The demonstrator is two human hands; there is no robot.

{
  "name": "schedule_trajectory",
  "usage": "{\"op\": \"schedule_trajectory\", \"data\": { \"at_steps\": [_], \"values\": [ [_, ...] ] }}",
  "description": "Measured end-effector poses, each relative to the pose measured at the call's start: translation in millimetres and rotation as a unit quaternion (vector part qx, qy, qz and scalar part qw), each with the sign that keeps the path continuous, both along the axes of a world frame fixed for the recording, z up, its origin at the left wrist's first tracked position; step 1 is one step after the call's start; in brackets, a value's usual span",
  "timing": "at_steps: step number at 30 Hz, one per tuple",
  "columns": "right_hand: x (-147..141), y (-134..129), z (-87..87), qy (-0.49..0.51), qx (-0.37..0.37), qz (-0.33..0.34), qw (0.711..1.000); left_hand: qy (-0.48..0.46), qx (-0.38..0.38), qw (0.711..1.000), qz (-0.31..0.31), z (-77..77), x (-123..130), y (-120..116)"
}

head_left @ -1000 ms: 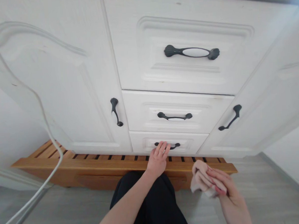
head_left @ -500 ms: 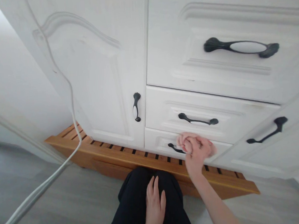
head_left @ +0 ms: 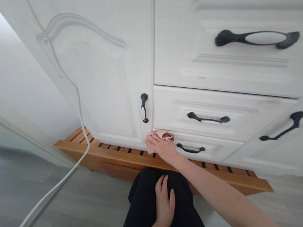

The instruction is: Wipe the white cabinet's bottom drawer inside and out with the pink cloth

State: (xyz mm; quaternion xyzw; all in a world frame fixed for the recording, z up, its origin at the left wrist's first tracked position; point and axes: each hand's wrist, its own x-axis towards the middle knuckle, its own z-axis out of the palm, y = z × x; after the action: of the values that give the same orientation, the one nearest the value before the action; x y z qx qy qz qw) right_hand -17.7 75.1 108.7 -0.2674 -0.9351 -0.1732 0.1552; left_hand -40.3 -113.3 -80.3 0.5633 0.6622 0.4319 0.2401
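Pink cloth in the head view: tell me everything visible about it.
The pink cloth looks like soft fabric, pale pink with darker reddish pink showing inside a fold. It is bunched, with a curled loop at its right end. The right hand lies over it, hiding much of it. It appears to be against the left end of the bottom drawer, left of the drawer's black handle.

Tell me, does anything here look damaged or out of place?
Two small things. A brownish mark near the upper right corner of the middle drawer stands out against the white. A white cable also trails in front of the left door, looking untidy. I see no spill.
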Motion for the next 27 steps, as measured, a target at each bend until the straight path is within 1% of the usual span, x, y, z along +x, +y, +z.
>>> {"op": "schedule_trajectory", "data": {
  "at_steps": [3,5,8,11,13,16,18,20,22,24,26,27],
  "values": [
    [33.5,-0.9,3.9,-0.022,0.002,-0.013,1.000,-0.008,0.004,1.000,-0.001,-3.2,-0.6,0.6],
    [61.7,-3.8,6.9,-0.024,0.025,-0.031,0.999,-0.011,0.000,1.000,-0.003,-4.6,-1.6,0.7],
    [113.1,-10.0,9.3,-0.028,0.070,-0.052,0.996,-0.013,-0.002,1.000,-0.007,-5.3,-2.5,0.8],
    [169.2,-16.3,10.4,-0.037,0.096,-0.075,0.992,-0.014,0.001,1.000,-0.010,-4.8,-2.5,0.6],
    [205.8,-21.0,10.8,-0.038,0.097,-0.103,0.989,-0.011,0.002,1.000,-0.010,-4.7,-2.2,0.3],
    [257.6,-31.0,9.4,-0.029,0.078,-0.164,0.983,-0.006,0.004,1.000,-0.008,-5.3,-2.2,0.0],
    [288.6,-40.3,5.3,-0.024,0.069,-0.204,0.976,-0.007,0.006,1.000,-0.007,-5.9,-2.4,0.1],
    [313.3,-51.2,-3.2,-0.028,0.065,-0.225,0.972,-0.006,0.010,1.000,-0.007,-6.3,-2.5,0.5],
    [327.6,-62.2,-15.8,-0.032,0.053,-0.236,0.970,-0.006,0.014,1.000,-0.005,-6.6,-2.2,1.2],
    [327.1,-71.3,-28.8,-0.001,0.024,-0.235,0.972,-0.007,0.017,1.000,-0.003,-6.8,-1.4,1.8],
    [308.2,-77.3,-34.7,0.049,-0.009,-0.219,0.975,-0.009,0.019,1.000,0.001,-7.0,-0.5,1.9],
    [291.6,-79.0,-32.9,0.074,-0.021,-0.204,0.976,-0.011,0.019,1.000,0.001,-7.1,-0.1,1.7]
  ]
}}
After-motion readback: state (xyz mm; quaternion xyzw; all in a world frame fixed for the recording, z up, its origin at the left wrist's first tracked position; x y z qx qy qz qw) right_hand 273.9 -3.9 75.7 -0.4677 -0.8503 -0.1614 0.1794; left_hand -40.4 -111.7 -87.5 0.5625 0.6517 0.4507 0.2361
